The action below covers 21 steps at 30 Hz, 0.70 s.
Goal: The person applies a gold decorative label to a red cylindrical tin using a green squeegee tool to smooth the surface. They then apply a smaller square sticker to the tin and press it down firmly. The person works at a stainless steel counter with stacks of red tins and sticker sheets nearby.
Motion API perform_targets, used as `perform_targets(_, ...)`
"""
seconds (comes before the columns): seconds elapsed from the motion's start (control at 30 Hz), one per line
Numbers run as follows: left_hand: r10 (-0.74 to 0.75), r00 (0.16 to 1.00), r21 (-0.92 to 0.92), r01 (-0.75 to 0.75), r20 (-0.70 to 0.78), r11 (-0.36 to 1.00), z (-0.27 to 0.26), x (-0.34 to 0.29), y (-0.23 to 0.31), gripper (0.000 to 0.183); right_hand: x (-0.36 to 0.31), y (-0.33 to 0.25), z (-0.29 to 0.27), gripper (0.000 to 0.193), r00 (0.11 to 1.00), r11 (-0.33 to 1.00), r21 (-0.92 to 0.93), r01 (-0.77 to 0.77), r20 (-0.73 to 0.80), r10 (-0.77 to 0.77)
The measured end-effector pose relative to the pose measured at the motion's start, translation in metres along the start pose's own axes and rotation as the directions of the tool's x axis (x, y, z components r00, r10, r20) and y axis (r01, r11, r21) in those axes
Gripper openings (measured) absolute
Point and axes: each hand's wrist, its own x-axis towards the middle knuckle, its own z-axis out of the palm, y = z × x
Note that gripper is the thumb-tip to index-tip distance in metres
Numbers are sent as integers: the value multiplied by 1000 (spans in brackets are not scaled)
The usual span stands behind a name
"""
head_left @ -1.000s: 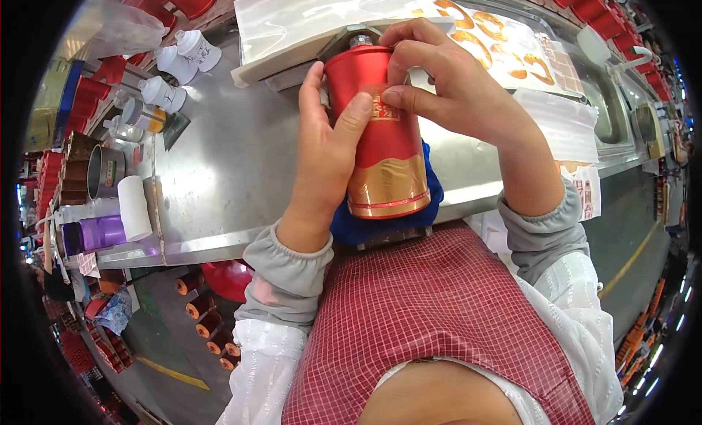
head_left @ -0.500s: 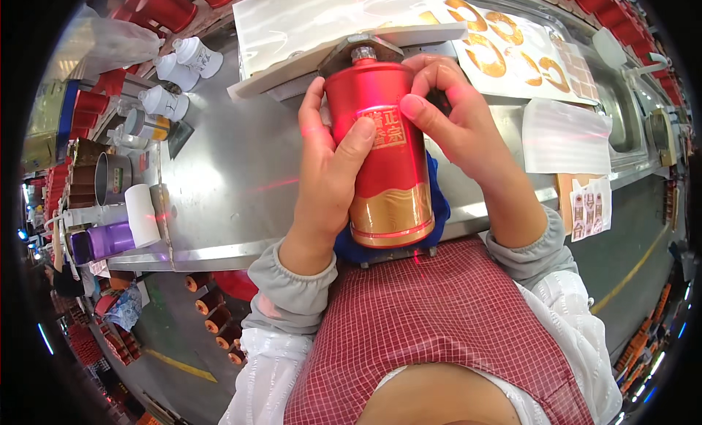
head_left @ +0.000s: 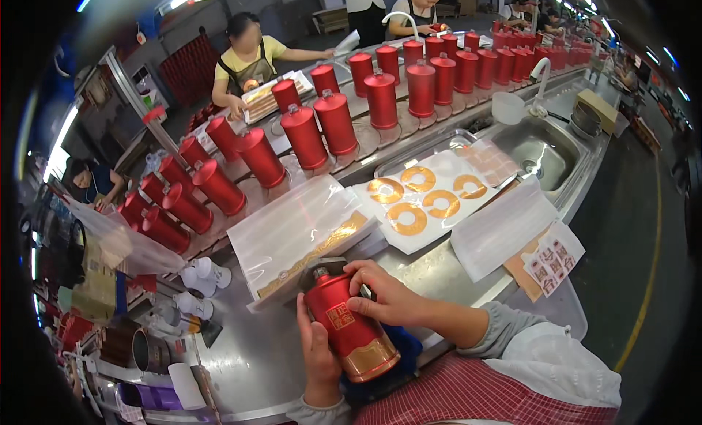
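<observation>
A red metallic bottle (head_left: 338, 308) with a gold label on its front and a wavy gold band at its base leans in both my hands. My left hand (head_left: 319, 359) wraps its left side, thumb toward the front. My right hand (head_left: 387, 297) holds its upper right side, with the thumb beside the label and the fingers near the shoulder. The bottle's neck lies against a dark angular piece (head_left: 322, 266). Beneath and beside the base is a blue cloth (head_left: 404, 346). Just beyond is a board (head_left: 281, 224) covered by a translucent sheet, with gold strip decals along it.
A white sheet with gold ring-shaped decals (head_left: 457, 224) lies ahead, near a metal sink (head_left: 545, 143). Red bottles (head_left: 381, 99) line a conveyor at the back, where co-workers sit. White squeeze bottles (head_left: 194, 304), a metal pot (head_left: 151, 352) and a paper roll (head_left: 186, 387) stand at left.
My view has lifted and turned, bringing the conveyor of red bottles and the co-workers into sight. The bottle is still between my hands and appears lower and more tilted.
</observation>
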Motion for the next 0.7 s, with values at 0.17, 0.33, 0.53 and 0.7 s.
perform_targets(0.17, 14, 1000, 27, -15, 8, 1000, -3, -2, -5, 79, -5, 1, 2, 27, 1000, 999, -25, 23, -11, -24)
perform_targets(0.33, 30, 1000, -26, -30, 7, 999, -2, -4, -4, 77, -8, -1, 6, 28, 1000, 1000, 1, 2, -26, -2)
perform_targets(0.53, 15, 999, -78, -12, 44, 997, -1, 1, -5, 85, -10, 4, 9, 34, 997, 998, 55, -4, -71, 8)
perform_targets(0.7, -23, 999, -59, 24, 26, 998, -4, 2, -5, 86, -7, 6, 13, 37, 995, 999, 40, 15, -99, -11)
